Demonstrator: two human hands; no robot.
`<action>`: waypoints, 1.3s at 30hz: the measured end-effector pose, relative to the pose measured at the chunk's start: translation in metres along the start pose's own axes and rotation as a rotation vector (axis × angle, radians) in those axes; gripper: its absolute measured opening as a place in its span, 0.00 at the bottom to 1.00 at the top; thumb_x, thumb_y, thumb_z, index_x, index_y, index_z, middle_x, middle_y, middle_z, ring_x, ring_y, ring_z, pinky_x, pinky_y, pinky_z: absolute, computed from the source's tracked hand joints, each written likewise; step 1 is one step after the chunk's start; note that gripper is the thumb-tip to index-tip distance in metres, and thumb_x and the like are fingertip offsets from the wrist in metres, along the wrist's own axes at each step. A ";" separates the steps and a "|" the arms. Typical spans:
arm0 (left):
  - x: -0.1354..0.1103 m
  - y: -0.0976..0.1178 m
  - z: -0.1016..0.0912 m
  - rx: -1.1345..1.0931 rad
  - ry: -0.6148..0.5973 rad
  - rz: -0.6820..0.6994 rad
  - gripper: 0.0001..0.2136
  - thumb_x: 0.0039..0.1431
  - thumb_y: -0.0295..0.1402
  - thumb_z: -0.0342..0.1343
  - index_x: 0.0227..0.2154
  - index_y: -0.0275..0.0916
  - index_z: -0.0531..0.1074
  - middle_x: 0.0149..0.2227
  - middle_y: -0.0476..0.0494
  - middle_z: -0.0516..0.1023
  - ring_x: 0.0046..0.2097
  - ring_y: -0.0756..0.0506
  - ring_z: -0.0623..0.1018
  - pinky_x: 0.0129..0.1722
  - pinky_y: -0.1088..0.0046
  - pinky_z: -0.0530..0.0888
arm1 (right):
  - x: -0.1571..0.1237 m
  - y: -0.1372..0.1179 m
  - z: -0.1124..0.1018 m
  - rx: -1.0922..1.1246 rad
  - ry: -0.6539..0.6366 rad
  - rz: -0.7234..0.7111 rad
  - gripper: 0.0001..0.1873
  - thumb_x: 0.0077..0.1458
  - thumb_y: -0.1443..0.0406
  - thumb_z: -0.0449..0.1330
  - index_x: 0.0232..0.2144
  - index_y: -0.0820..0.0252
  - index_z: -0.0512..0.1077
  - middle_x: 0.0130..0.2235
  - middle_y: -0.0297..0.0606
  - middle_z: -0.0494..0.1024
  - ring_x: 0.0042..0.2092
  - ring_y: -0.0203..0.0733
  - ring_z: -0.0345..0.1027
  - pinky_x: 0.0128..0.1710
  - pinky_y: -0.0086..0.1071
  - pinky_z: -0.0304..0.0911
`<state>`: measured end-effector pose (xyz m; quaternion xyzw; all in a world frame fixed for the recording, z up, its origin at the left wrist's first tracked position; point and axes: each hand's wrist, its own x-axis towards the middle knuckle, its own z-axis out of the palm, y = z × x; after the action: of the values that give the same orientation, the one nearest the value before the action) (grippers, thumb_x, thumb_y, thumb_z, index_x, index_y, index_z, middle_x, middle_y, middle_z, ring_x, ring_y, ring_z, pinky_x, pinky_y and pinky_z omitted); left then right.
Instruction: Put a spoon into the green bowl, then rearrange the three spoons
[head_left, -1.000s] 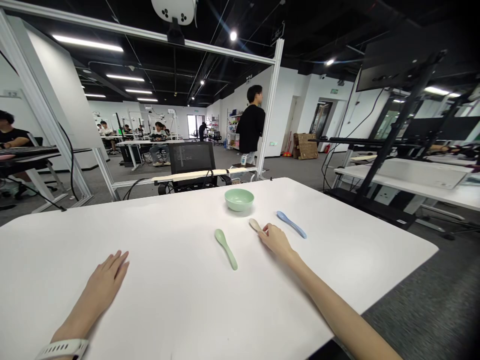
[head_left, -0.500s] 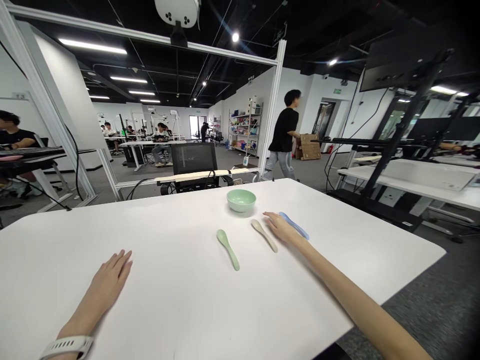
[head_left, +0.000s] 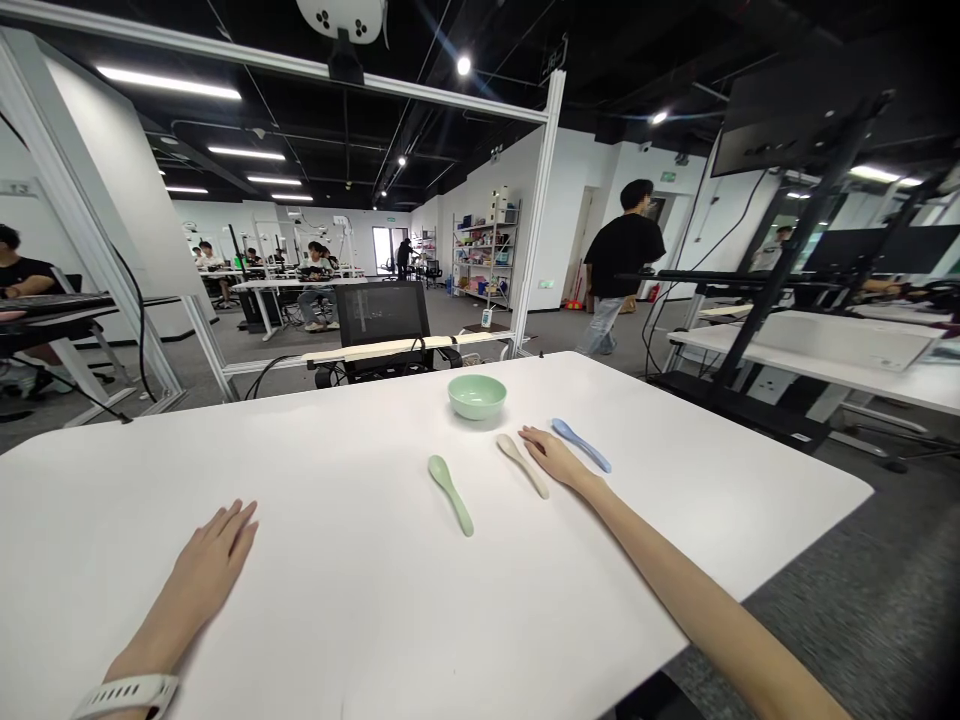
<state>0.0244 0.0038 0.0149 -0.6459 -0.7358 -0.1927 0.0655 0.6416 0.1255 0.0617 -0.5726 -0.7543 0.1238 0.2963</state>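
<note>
My left hand (head_left: 210, 560) lies flat on the white table (head_left: 337, 600), fingers stretched out and holding nothing. Farther out, my right hand (head_left: 553, 454) reaches between a beige spoon (head_left: 523, 465) on its left and a blue spoon (head_left: 582, 445) on its right. Its fingers are extended, and nothing shows in its grasp. Whether its fingertips touch the beige spoon's bowl end I cannot tell. A green spoon (head_left: 451, 495) rests left of the beige one. Behind the spoons, a light green bowl (head_left: 477, 397) stands upright.
A metal frame (head_left: 547, 200) rises beyond the table's far edge, with a black office chair (head_left: 382, 315) behind it. To the right stand a black monitor stand (head_left: 795, 250) and another desk (head_left: 810, 355). A person in a black shirt (head_left: 622, 250) walks in the background.
My right hand has shifted slightly left, toward the beige spoon, uncovering more of the blue spoon. My left hand stays put. The view has turned a little, and the walking person has moved right.
</note>
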 end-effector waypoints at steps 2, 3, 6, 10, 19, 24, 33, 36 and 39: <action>-0.001 0.000 0.000 -0.001 0.004 0.004 0.34 0.66 0.47 0.38 0.64 0.35 0.75 0.68 0.30 0.76 0.71 0.31 0.73 0.68 0.47 0.72 | -0.001 -0.002 -0.001 0.001 0.004 0.005 0.21 0.68 0.68 0.55 0.57 0.62 0.81 0.65 0.51 0.78 0.71 0.52 0.67 0.73 0.49 0.58; -0.001 0.000 0.000 -0.001 0.002 0.005 0.34 0.66 0.47 0.37 0.64 0.34 0.75 0.69 0.30 0.76 0.71 0.31 0.72 0.68 0.46 0.72 | -0.001 -0.003 -0.001 -0.001 0.003 0.004 0.21 0.68 0.67 0.55 0.56 0.62 0.81 0.65 0.51 0.78 0.71 0.52 0.67 0.73 0.48 0.58; -0.001 -0.001 0.000 0.000 -0.009 0.009 0.35 0.66 0.47 0.37 0.65 0.33 0.74 0.69 0.29 0.75 0.71 0.31 0.72 0.68 0.46 0.72 | -0.002 -0.003 -0.001 -0.005 0.002 -0.003 0.20 0.69 0.67 0.55 0.56 0.63 0.81 0.65 0.52 0.78 0.71 0.52 0.67 0.73 0.46 0.58; 0.000 -0.002 0.001 -0.002 -0.029 0.011 0.36 0.66 0.48 0.36 0.65 0.30 0.73 0.70 0.28 0.73 0.72 0.29 0.71 0.70 0.45 0.70 | -0.001 -0.001 -0.002 0.006 0.009 -0.010 0.20 0.70 0.65 0.54 0.54 0.62 0.82 0.64 0.51 0.79 0.70 0.51 0.67 0.73 0.44 0.57; 0.000 -0.002 0.003 -0.002 -0.008 0.020 0.36 0.66 0.47 0.36 0.65 0.31 0.74 0.69 0.28 0.75 0.72 0.30 0.71 0.70 0.47 0.70 | -0.024 -0.034 -0.009 -0.010 0.042 0.143 0.25 0.66 0.54 0.60 0.58 0.63 0.77 0.47 0.47 0.83 0.44 0.47 0.77 0.47 0.36 0.69; 0.000 -0.007 0.006 0.014 0.008 0.035 0.34 0.66 0.46 0.37 0.64 0.33 0.75 0.68 0.29 0.76 0.71 0.31 0.72 0.68 0.48 0.72 | -0.044 -0.054 -0.008 0.017 -0.069 0.168 0.22 0.61 0.64 0.59 0.56 0.62 0.77 0.33 0.35 0.79 0.34 0.42 0.70 0.35 0.31 0.62; 0.002 -0.007 0.007 0.022 0.011 0.043 0.36 0.66 0.48 0.35 0.64 0.31 0.75 0.67 0.29 0.77 0.71 0.31 0.73 0.69 0.49 0.71 | 0.014 -0.078 -0.051 -0.044 0.136 0.039 0.16 0.64 0.64 0.58 0.48 0.61 0.82 0.33 0.38 0.82 0.34 0.42 0.71 0.38 0.31 0.63; 0.002 -0.003 0.004 0.019 0.016 0.036 0.35 0.65 0.47 0.37 0.63 0.33 0.76 0.67 0.30 0.78 0.70 0.32 0.74 0.68 0.49 0.72 | 0.054 -0.093 -0.057 -0.101 0.125 0.004 0.14 0.66 0.65 0.59 0.44 0.62 0.84 0.40 0.44 0.86 0.39 0.43 0.74 0.41 0.30 0.64; 0.000 0.001 0.000 0.019 0.030 0.021 0.33 0.65 0.46 0.39 0.62 0.36 0.77 0.66 0.32 0.79 0.69 0.32 0.74 0.66 0.49 0.74 | 0.087 -0.101 -0.054 -0.190 0.080 0.031 0.14 0.67 0.69 0.58 0.42 0.64 0.85 0.44 0.48 0.87 0.42 0.44 0.77 0.42 0.29 0.64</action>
<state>0.0254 0.0039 0.0150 -0.6500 -0.7297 -0.1945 0.0848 0.5792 0.1675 0.1844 -0.6143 -0.7411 0.0333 0.2687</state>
